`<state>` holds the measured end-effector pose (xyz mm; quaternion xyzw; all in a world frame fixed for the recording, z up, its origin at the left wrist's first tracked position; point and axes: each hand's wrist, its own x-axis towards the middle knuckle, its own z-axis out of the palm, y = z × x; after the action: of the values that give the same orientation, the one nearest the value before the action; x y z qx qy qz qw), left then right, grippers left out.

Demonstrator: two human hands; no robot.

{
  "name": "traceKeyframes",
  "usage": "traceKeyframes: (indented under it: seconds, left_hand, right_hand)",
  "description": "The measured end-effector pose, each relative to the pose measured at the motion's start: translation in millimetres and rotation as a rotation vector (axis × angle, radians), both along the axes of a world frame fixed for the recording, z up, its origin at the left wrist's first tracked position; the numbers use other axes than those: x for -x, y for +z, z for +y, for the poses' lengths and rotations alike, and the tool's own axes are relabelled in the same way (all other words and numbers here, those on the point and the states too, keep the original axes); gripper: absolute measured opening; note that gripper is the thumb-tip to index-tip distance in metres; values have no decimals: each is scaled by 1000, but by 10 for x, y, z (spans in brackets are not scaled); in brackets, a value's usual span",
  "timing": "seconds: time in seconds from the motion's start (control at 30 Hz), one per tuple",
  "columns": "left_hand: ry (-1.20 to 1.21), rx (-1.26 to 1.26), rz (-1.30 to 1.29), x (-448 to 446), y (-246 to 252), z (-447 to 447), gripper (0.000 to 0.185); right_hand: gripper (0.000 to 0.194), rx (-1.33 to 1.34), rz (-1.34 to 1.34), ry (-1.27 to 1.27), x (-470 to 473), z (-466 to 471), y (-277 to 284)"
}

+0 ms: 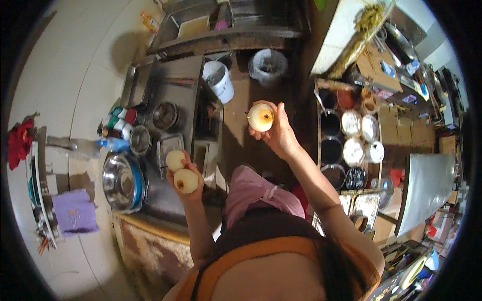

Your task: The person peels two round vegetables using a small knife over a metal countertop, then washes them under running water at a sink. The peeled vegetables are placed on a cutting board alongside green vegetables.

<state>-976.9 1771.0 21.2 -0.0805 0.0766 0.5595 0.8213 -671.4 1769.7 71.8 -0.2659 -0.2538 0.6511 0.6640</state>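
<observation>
Two pale, round peeled fruits, apparently pears, rest in my left hand (194, 190): the upper fruit (175, 161) and the lower fruit (186, 181), which shows a brown end. Just beyond them a rectangular metal tray (170, 141) lies on the steel counter (160, 203). My right hand (280, 131) is raised over the floor with its fingers around a third pale fruit (260, 117), whose brown end faces up. A thin dark stem shows at that fruit's left side.
Metal bowls (165, 116) and a large steel basin (119, 182) stand on the counter at left. Beyond it are a white bucket (220, 82) and a lined bin (269, 66). Lidded containers (353, 151) fill a rack at right. A sink (194, 27) lies at the top.
</observation>
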Motion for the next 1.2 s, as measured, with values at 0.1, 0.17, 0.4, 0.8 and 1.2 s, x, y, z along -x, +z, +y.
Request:
traceKeyframes:
  seconds: [0.1, 0.17, 0.4, 0.8, 1.2]
  left_hand:
    - [-18, 12, -68, -255, -115, 732, 66]
    - [-12, 37, -38, -405, -239, 1223, 57]
    - [-131, 1, 28, -1308, -261, 3171, 47]
    - [-171, 48, 12, -2755, -503, 5630, 53]
    - [-52, 262, -53, -3246, -1078, 6673, 46]
  right_hand:
    - [67, -25, -4, -31, -249, 728, -25]
    - [54, 1, -80, -42, -475, 1139, -58]
    - [42, 87, -119, -274, -1151, 2647, -152]
    - [46, 266, -191, -255, -2579, 5174, -143]
    - [48, 59, -686, 294, -1747, 9122, 464]
